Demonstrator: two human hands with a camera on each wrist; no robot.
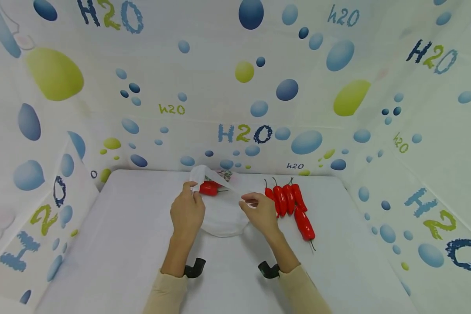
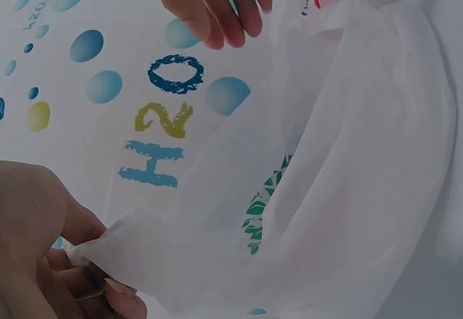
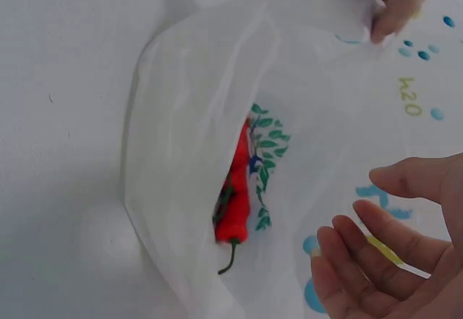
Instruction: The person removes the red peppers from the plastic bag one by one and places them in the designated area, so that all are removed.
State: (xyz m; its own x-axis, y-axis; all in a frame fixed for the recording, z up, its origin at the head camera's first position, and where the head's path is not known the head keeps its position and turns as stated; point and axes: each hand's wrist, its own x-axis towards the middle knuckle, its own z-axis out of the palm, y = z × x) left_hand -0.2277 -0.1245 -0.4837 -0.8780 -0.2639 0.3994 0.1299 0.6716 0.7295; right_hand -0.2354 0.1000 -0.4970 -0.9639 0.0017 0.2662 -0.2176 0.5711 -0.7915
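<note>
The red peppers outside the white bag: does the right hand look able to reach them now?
Probably yes: the right hand seems empty and close beside the red peppers, with the white bag on its other side.

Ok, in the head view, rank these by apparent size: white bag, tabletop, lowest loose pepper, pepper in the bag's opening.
Tabletop
White bag
Lowest loose pepper
Pepper in the bag's opening, judging only by the part that shows
</note>
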